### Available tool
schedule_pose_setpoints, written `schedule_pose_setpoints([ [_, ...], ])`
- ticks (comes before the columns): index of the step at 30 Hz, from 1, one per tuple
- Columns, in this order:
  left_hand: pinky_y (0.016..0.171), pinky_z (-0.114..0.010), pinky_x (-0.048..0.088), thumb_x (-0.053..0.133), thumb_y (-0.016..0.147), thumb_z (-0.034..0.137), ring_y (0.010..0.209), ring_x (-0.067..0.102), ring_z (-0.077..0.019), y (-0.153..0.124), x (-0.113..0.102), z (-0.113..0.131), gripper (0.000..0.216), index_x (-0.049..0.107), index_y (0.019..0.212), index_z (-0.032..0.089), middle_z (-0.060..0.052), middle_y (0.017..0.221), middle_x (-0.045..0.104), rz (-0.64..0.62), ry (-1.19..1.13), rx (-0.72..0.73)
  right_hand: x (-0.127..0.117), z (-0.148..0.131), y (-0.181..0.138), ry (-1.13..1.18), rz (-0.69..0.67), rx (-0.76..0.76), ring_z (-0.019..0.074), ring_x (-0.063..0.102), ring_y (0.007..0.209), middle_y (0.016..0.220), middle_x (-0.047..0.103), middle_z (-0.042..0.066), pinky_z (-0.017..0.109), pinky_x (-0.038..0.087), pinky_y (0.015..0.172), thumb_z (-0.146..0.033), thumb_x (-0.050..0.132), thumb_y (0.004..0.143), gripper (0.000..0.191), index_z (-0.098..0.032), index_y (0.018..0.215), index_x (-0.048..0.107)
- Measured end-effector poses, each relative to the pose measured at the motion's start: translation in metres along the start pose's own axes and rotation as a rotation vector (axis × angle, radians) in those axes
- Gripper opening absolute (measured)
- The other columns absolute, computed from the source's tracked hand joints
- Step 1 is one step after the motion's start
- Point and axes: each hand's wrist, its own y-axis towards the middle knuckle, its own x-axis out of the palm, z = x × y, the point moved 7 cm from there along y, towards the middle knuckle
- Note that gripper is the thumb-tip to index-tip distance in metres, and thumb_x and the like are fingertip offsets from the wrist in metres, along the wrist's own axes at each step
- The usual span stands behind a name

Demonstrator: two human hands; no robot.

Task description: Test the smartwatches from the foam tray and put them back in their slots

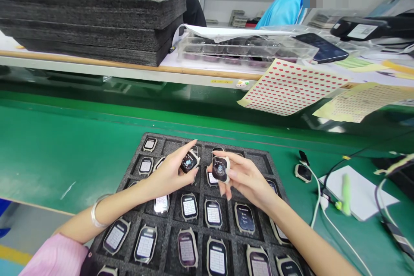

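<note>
My left hand is closed on a smartwatch case without a strap, its lit dial facing up between thumb and forefinger. Pinched in my right hand is a second smartwatch case, tilted towards me with a dark lit screen. Both hands are above a black foam tray divided into square pockets. Many pockets hold more watch cases, such as one with a white list screen and one with a dark screen. My hands and forearms hide some pockets.
At right lie a watch case by a white cable, a white pad and a green pen-like item. A raised shelf carries stacked black foam, clear trays, a phone and sticker sheets. A person in blue is behind it.
</note>
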Motion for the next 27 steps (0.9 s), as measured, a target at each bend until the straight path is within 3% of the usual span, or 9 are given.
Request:
schedule_pose_setpoints([
  [10,0.11,-0.036,0.035,0.053,0.084,0.02,0.131,0.042,-0.023,-0.002,0.0,0.011,0.059,0.033,0.14,0.015,-0.012,0.143,0.043,-0.052,0.097,0.114,-0.006,-0.005,0.0,-0.056,0.05,-0.012,0.013,0.065,0.053,0.096,0.07,0.009,0.022,0.056,0.05,-0.025,0.069,0.085,0.035,-0.021,0.119,0.063],
  [14,0.107,-0.035,0.038,0.053,0.082,0.017,0.126,0.048,-0.0224,-0.002,0.0,0.011,0.058,0.036,0.137,0.017,-0.011,0.138,0.05,-0.066,0.08,0.104,-0.009,-0.006,-0.001,-0.069,0.052,-0.015,0.0129,0.065,0.052,0.096,0.07,0.01,0.023,0.056,0.05,-0.025,0.068,0.085,0.034,-0.02,0.118,0.063],
  [20,0.109,-0.033,0.034,0.053,0.082,0.016,0.129,0.043,-0.0222,-0.003,-0.006,0.011,0.059,0.035,0.138,0.019,-0.008,0.141,0.046,-0.036,0.047,0.105,-0.015,-0.012,-0.002,-0.053,0.104,-0.049,0.0125,0.063,0.052,0.095,0.069,0.009,0.023,0.054,0.048,-0.026,0.069,0.084,0.032,-0.021,0.116,0.064],
  [27,0.097,-0.033,0.045,0.053,0.082,0.018,0.11,0.056,-0.0224,-0.002,-0.013,0.009,0.058,0.036,0.138,0.017,-0.01,0.126,0.055,0.037,0.025,0.025,-0.022,-0.021,-0.005,-0.048,0.153,-0.107,0.0131,0.061,0.052,0.094,0.069,0.009,0.024,0.051,0.046,-0.025,0.066,0.085,0.031,-0.02,0.115,0.064],
])
